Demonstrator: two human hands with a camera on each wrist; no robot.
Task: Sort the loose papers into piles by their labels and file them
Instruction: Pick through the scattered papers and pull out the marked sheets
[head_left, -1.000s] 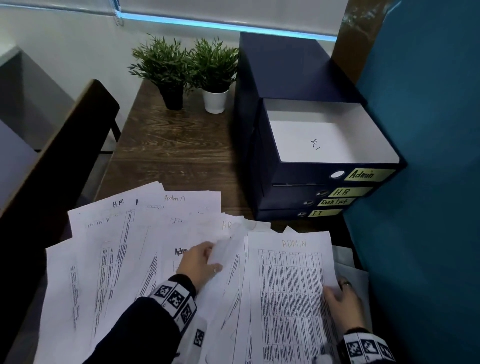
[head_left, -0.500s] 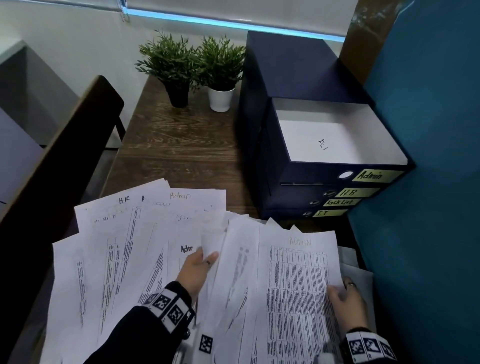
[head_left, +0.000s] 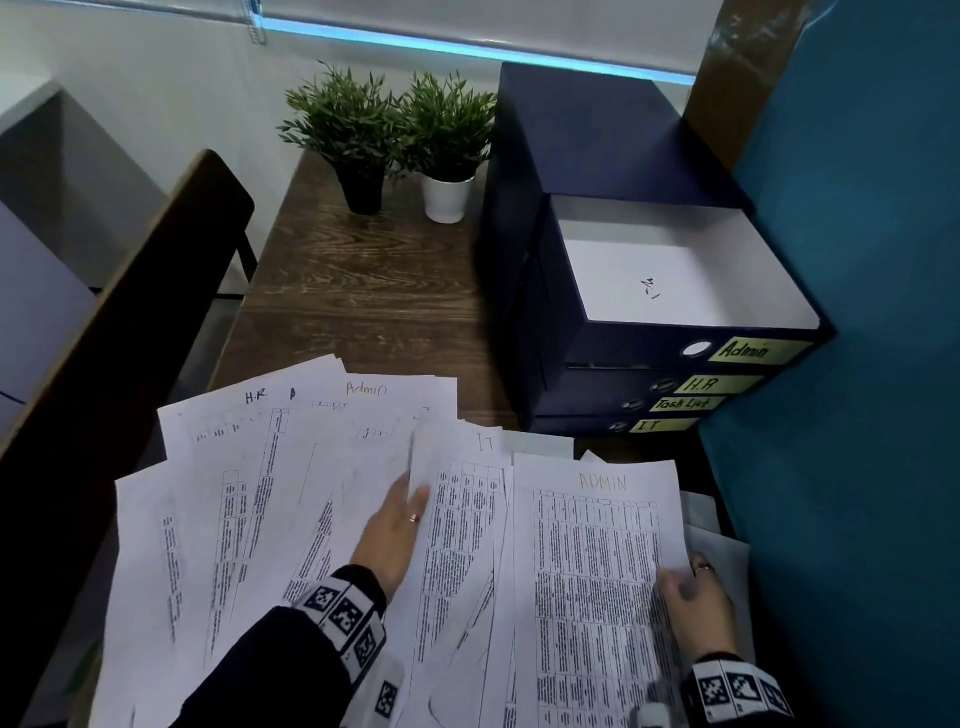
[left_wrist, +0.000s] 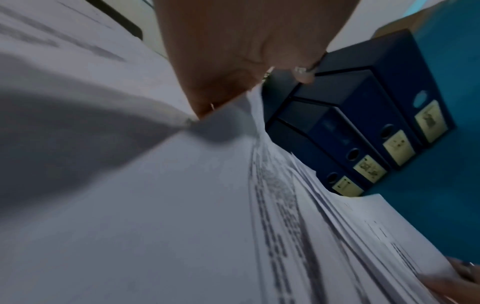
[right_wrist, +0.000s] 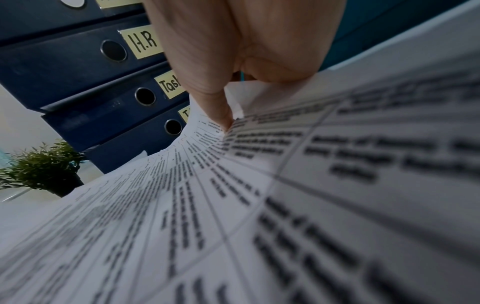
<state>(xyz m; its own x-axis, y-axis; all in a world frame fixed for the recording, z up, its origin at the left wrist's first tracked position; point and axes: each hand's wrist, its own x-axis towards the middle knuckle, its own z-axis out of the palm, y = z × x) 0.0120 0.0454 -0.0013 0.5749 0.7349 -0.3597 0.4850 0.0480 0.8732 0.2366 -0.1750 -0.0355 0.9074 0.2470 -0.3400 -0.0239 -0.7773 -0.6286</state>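
Note:
Loose printed papers fan out across the near part of the desk (head_left: 363, 312). Handwritten labels show on an "H.R" sheet (head_left: 249, 441), an "Admin" sheet (head_left: 374, 410), an "IT" sheet (head_left: 467, 519) and an "ADMIN" sheet (head_left: 592, 571). My left hand (head_left: 400, 525) lies flat on the pile with its fingers straight, their tips at the IT sheet's left edge. My right hand (head_left: 691, 597) pinches the ADMIN sheet's right edge, thumb (right_wrist: 221, 111) on top. Stacked navy file boxes stand at the right. The top Admin box (head_left: 675, 353) is open and holds a white sheet.
Under the Admin box lie boxes labelled H.R (head_left: 717, 384), Task List (head_left: 685, 404) and IT (head_left: 660, 426). Two potted plants (head_left: 353, 130) (head_left: 447, 135) stand at the desk's far edge. A dark chair back (head_left: 130, 312) is on the left and a teal partition (head_left: 857, 364) on the right.
My left hand has straightened and reached forward and to the right over the pile. The sheet it touched has shifted and an IT label now shows. My right hand keeps hold of the ADMIN sheet.

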